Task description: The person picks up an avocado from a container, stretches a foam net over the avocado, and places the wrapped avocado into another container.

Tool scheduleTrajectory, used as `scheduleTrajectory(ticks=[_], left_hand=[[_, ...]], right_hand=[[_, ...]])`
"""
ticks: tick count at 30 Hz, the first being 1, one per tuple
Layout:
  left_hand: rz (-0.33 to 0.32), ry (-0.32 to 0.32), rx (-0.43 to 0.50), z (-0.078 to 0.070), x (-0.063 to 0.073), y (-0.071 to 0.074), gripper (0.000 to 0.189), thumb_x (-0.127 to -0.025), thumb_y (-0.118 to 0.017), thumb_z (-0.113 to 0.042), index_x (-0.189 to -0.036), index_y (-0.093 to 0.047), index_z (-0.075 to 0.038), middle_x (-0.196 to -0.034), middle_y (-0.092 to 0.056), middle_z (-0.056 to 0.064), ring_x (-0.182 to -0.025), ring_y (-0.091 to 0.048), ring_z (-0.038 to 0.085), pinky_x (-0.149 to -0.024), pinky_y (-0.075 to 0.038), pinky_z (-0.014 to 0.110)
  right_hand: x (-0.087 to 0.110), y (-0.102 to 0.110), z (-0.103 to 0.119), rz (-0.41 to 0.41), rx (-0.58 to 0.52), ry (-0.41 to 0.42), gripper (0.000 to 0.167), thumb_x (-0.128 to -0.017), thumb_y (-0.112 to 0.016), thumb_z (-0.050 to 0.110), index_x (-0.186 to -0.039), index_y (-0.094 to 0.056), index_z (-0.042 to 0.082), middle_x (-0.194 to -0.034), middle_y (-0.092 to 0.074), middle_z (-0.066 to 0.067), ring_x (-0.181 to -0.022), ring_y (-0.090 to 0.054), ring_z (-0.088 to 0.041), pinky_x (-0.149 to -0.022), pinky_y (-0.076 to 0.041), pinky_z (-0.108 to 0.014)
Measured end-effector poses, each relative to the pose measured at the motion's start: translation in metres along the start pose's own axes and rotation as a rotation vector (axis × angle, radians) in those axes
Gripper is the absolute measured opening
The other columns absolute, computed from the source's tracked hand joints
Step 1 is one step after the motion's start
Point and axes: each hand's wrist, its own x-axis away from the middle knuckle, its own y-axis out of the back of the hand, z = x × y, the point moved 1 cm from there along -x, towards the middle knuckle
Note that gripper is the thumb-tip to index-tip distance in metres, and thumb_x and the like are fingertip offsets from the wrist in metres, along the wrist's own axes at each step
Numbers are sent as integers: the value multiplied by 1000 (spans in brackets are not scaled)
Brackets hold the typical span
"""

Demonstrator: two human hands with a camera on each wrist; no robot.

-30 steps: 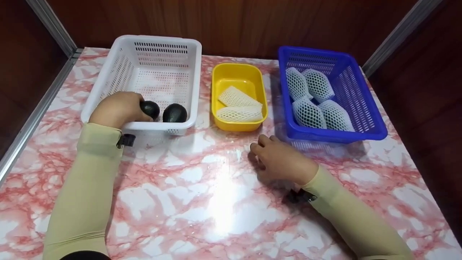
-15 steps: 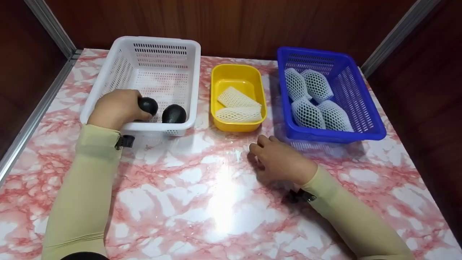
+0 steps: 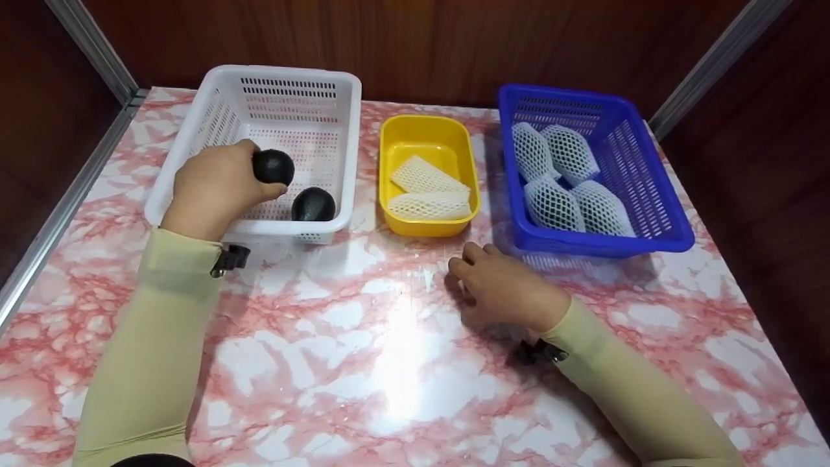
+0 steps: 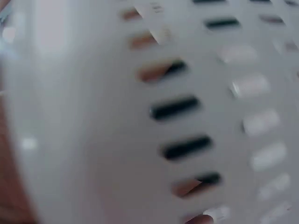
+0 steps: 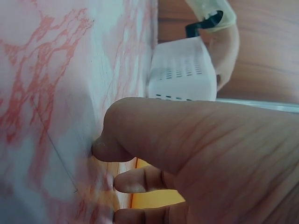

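Note:
In the head view my left hand point(image 3: 217, 185) grips a dark avocado point(image 3: 273, 167) between thumb and fingers, raised inside the white basket point(image 3: 355, 143). A second avocado point(image 3: 313, 205) lies near that basket's front right corner. My right hand point(image 3: 509, 285) rests on the table in front of the yellow bin point(image 3: 428, 227), fingers loosely bent and holding nothing. In the right wrist view the thumb and fingertips of the right hand point(image 5: 187, 149) touch the tabletop. The left wrist view mostly shows the slotted wall of the white basket point(image 4: 117, 116) up close, blurred.
Two white foam net sleeves point(image 3: 431, 203) lie in the yellow bin. At the right stands a blue basket point(image 3: 655, 243) with several net-wrapped avocados point(image 3: 554, 204) inside. Dark wooden panels point(image 3: 428, 52) wall the marbled table point(image 3: 311, 389) at the back and sides.
My left hand has lifted the avocado off the front left of the white basket and shifted slightly right and away from me. The right hand has stayed put.

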Motion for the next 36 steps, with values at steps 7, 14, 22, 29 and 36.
scheduleTrajectory(ticks=[7, 14, 22, 29, 36], left_hand=[[-66, -64, -1, -29, 16, 5, 70, -93, -81, -50, -140, -62, -2, -127, -72, 31, -112, -69, 52, -86, -52, 70], [-60, -154, 10, -66, 41, 6, 77, -93, -81, -54, -150, -60, -7, -137, -72, 24, -115, -69, 46, -98, -53, 66], [-35, -326, 34, -106, 64, -16, 70, -92, -84, -55, -142, -65, -9, -121, -74, 17, -103, -72, 36, -90, -62, 59], [6, -437, -5, -132, 82, -39, 75, -93, -80, -62, -145, -64, -10, -124, -74, 12, -105, -72, 33, -89, -62, 52], [81, -489, -65, -149, 89, -72, 79, -92, -77, -68, -146, -64, -12, -131, -73, 10, -112, -72, 33, -92, -62, 53]], right_hand=[[1, 1, 0, 6, -9, -2, 53, -81, -88, 30, -125, -64, 12, -113, -58, -10, -94, -53, -31, -78, -49, -42], [1, 2, 0, -6, -12, 4, 50, -81, -87, 28, -123, -64, 12, -111, -57, -10, -92, -52, -30, -76, -47, -41], [1, 1, -2, -17, 0, 6, 50, -81, -86, 28, -122, -64, 11, -110, -57, -10, -90, -52, -30, -74, -46, -39], [1, 0, -1, -20, -2, 11, 49, -83, -86, 29, -122, -64, 12, -109, -57, -9, -91, -52, -30, -74, -46, -39], [0, 2, -2, -41, -9, 25, 40, -86, -84, 30, -117, -65, 13, -107, -58, -9, -87, -52, -29, -72, -43, -38]])
